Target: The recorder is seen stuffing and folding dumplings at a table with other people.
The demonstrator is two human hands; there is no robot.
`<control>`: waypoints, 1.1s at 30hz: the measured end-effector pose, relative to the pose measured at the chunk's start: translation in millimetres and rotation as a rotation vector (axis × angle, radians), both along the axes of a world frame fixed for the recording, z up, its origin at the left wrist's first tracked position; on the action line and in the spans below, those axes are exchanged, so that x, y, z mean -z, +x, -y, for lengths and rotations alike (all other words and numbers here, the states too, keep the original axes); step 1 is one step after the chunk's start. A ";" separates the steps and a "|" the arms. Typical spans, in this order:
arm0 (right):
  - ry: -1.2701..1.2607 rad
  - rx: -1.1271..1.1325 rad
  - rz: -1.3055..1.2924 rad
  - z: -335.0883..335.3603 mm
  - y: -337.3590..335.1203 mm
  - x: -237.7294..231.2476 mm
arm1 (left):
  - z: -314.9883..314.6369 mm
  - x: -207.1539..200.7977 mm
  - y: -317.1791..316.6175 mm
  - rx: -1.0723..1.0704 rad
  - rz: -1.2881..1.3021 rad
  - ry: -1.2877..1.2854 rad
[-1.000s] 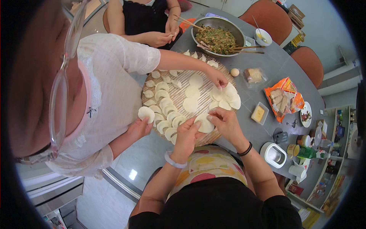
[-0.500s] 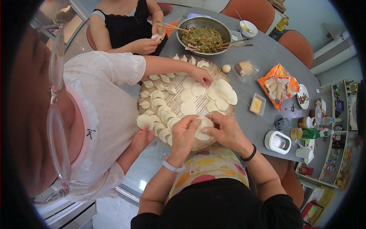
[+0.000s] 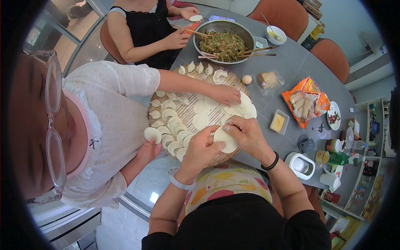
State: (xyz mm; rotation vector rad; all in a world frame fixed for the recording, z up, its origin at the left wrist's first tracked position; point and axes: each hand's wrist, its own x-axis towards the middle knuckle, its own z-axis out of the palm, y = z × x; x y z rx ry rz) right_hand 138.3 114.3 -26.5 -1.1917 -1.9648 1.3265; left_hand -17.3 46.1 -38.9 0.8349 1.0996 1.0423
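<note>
While the left hand [image 3: 202, 146] and right hand [image 3: 246, 134] share a dough round [image 3: 225, 141], the step looks like shaping its edge.
Thumbs and fingers pinch its opposite sides, holding it between them; next seems to call for filling [image 3: 225, 45], beyond the grip.

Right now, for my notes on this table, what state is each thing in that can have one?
Held wrapper: unfolded, between both hands
Left hand: gripping its left edge
Right hand: gripping its upper right edge
Loose wrappers: flat
Dumplings: folded
Board: partly covered
Metal bowl: well filled
White bowl: spoon in it
Plate: some food on it
</note>
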 end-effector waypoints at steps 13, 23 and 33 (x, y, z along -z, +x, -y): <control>-0.032 0.046 -0.042 -12.8 29.0 -2.4 | -26.1 12.0 27.4 -0.292 0.417 -0.115; -0.188 0.028 -0.054 -37.7 31.1 10.5 | -35.3 4.2 28.9 -0.182 0.322 -0.088; -0.124 0.007 -0.052 -60.4 25.7 6.4 | -55.3 9.4 31.2 -0.204 0.154 -0.030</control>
